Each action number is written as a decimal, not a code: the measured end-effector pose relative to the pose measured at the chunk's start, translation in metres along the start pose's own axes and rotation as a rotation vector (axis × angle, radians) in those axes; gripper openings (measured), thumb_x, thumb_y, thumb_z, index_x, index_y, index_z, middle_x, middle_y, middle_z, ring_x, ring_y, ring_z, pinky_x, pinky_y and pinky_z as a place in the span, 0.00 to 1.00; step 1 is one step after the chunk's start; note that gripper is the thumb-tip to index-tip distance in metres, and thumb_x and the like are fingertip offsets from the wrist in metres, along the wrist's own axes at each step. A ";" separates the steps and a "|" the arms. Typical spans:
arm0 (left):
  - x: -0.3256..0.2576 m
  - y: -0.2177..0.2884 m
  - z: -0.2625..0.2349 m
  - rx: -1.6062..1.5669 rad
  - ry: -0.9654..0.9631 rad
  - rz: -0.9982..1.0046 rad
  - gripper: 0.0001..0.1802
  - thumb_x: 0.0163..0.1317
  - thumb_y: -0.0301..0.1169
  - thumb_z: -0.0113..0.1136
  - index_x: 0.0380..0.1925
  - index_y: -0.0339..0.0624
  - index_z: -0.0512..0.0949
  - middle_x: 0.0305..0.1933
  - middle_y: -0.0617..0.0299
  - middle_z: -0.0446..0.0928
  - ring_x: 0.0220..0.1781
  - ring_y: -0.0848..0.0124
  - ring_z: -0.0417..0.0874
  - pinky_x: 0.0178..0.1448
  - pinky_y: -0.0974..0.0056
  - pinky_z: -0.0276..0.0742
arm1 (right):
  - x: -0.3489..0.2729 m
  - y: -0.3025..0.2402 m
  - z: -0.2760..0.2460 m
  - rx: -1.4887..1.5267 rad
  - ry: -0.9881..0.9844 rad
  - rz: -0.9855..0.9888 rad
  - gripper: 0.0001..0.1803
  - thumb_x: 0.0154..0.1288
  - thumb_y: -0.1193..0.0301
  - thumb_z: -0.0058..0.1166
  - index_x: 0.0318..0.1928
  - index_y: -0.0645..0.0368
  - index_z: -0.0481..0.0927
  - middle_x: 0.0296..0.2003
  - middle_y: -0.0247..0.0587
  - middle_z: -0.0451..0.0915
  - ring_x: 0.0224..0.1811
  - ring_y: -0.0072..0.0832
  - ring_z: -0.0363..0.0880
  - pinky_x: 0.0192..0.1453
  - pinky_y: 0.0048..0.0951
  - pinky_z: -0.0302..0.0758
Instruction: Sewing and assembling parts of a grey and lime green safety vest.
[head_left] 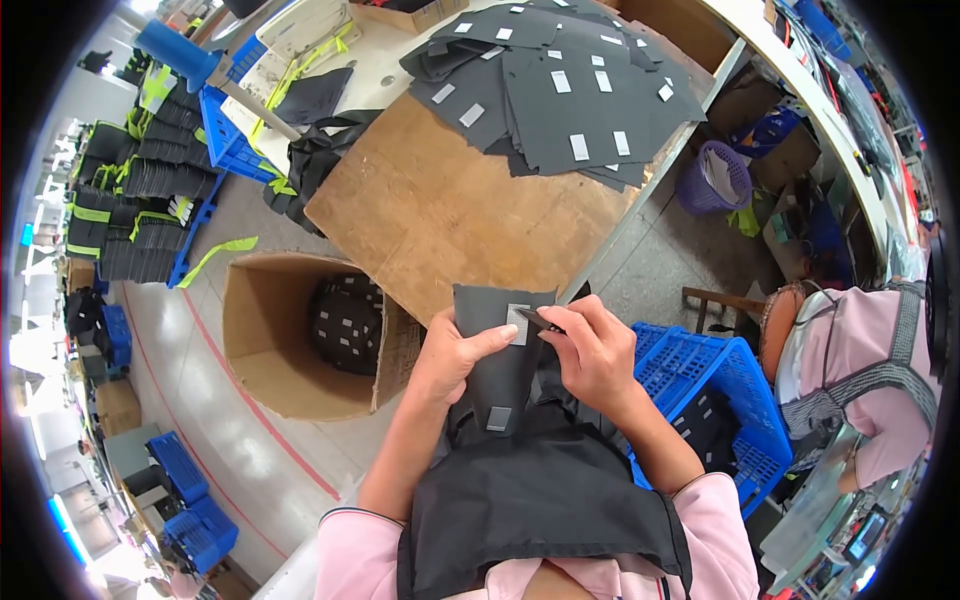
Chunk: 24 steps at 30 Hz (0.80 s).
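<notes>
My left hand (pixel 450 356) grips a dark grey fabric panel (pixel 492 372) by its left side, thumb lying across the front. Two pale rectangular patches show on it, an upper patch (pixel 519 318) beside my thumb tip and a lower patch (pixel 498 418) near the bottom end. Pinched in my right hand (pixel 598 358) is a small black pointed tool (pixel 538 319). Its tip meets the edge of the upper patch; my fingers hide the rest, so its exact kind does not show. The panel hangs upright in front of my black apron (pixel 540 490).
Ahead stands a wooden-topped table (pixel 450 215) with a heap of similar patched panels (pixel 560 110). A cardboard box (pixel 290 385) holding more pieces is at left, a blue crate (pixel 745 365) at right. Beyond that crate sits a co-worker in a pink top (pixel 860 340).
</notes>
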<state>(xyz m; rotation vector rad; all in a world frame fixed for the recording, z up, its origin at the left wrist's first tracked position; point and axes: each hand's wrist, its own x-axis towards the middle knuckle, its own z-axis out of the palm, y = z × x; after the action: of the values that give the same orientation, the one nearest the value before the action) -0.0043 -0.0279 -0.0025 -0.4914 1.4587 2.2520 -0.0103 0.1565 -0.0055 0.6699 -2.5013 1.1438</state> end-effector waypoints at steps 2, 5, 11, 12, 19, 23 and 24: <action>-0.002 0.001 0.000 -0.001 0.002 -0.001 0.16 0.49 0.26 0.67 0.38 0.32 0.78 0.37 0.57 0.80 0.37 0.73 0.80 0.43 0.68 0.76 | -0.002 0.000 0.000 -0.031 0.009 -0.031 0.18 0.44 0.77 0.63 0.40 0.58 0.78 0.28 0.38 0.73 0.23 0.33 0.73 0.26 0.29 0.70; -0.003 0.002 0.002 0.004 0.001 0.017 0.15 0.50 0.26 0.67 0.38 0.32 0.78 0.37 0.57 0.80 0.36 0.73 0.80 0.42 0.69 0.76 | -0.003 0.000 -0.001 0.033 0.127 -0.042 0.17 0.44 0.78 0.63 0.39 0.59 0.78 0.27 0.37 0.74 0.23 0.32 0.72 0.26 0.28 0.69; -0.002 0.001 -0.002 0.026 0.000 0.027 0.15 0.52 0.27 0.65 0.39 0.31 0.77 0.38 0.57 0.80 0.36 0.73 0.80 0.41 0.68 0.77 | 0.005 0.004 -0.003 0.085 0.066 0.036 0.19 0.45 0.79 0.62 0.42 0.59 0.77 0.28 0.39 0.72 0.24 0.34 0.72 0.28 0.29 0.70; -0.003 0.000 -0.003 0.029 -0.005 0.017 0.15 0.52 0.27 0.65 0.40 0.31 0.77 0.38 0.57 0.80 0.36 0.73 0.80 0.41 0.68 0.77 | 0.012 0.003 -0.009 0.186 -0.006 0.161 0.22 0.46 0.79 0.63 0.45 0.58 0.76 0.29 0.40 0.71 0.25 0.34 0.72 0.29 0.29 0.70; -0.005 0.002 -0.001 0.007 0.007 0.047 0.15 0.54 0.27 0.64 0.41 0.30 0.77 0.39 0.56 0.80 0.37 0.72 0.80 0.42 0.68 0.77 | 0.029 -0.002 -0.027 0.270 -0.283 0.223 0.27 0.44 0.74 0.65 0.50 0.55 0.74 0.32 0.39 0.68 0.29 0.35 0.73 0.30 0.32 0.72; -0.005 0.003 0.000 -0.007 0.008 0.006 0.14 0.53 0.26 0.64 0.39 0.31 0.78 0.38 0.57 0.80 0.36 0.73 0.80 0.42 0.68 0.76 | 0.010 0.002 -0.018 0.044 -0.198 0.017 0.20 0.43 0.78 0.64 0.41 0.57 0.77 0.30 0.42 0.72 0.26 0.38 0.74 0.30 0.32 0.74; -0.005 0.004 0.000 -0.011 0.006 -0.007 0.13 0.53 0.26 0.64 0.38 0.31 0.78 0.37 0.57 0.80 0.36 0.73 0.80 0.42 0.68 0.76 | 0.008 0.003 -0.015 0.016 -0.157 -0.020 0.19 0.44 0.77 0.64 0.41 0.57 0.77 0.29 0.42 0.72 0.26 0.37 0.74 0.29 0.32 0.73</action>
<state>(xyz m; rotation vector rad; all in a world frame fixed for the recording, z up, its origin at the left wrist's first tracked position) -0.0025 -0.0298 0.0029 -0.5060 1.4459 2.2564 -0.0172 0.1674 0.0054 0.8164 -2.6104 1.1463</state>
